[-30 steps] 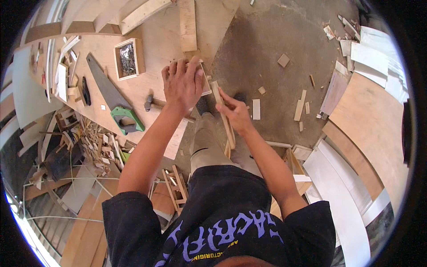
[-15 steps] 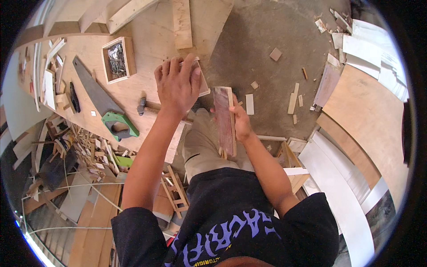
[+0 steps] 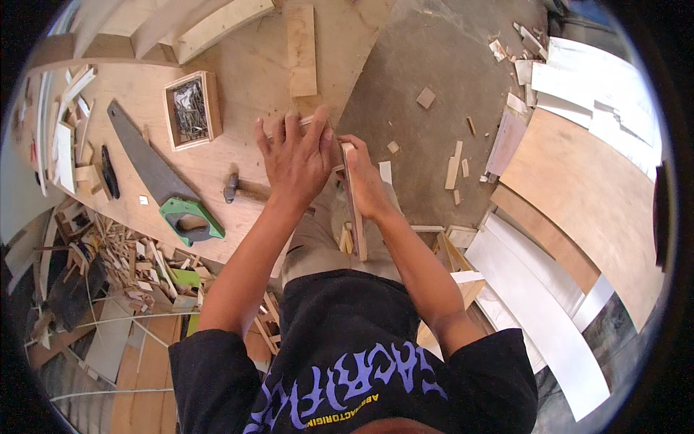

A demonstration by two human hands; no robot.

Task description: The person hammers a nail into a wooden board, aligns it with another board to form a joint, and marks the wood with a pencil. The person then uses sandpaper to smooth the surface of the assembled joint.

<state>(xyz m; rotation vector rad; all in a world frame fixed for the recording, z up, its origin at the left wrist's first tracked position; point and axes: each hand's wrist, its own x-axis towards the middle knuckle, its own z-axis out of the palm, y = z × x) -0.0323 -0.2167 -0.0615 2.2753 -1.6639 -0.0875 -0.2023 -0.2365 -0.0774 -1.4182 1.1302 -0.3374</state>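
My left hand (image 3: 298, 159) rests palm down over a small flat wooden piece (image 3: 334, 148) at the workbench's edge. Its fingers are bent over the piece, which is mostly hidden beneath them. My right hand (image 3: 370, 186) grips a narrow wooden board (image 3: 356, 217), held upright and seen nearly edge-on, with a brown face and pale edge. The board's far end is right beside the small wooden piece; I cannot tell whether they touch. Left of my left hand, a hammer (image 3: 231, 188) lies on the bench, its handle partly behind my forearm.
On the wooden bench (image 3: 249, 79) are a green-handled saw (image 3: 163, 173), a wooden box of nails (image 3: 191, 108) and a plank (image 3: 302, 50). Offcuts (image 3: 454, 165) lie about the floor. Large sheets (image 3: 578, 195) are stacked at right, and scrap wood (image 3: 137, 257) is heaped at lower left.
My right hand has brought the board up and left, close to the left hand, and turned it from face-on to nearly edge-on. My left hand has shifted slightly nearer me. The view has shifted a little.
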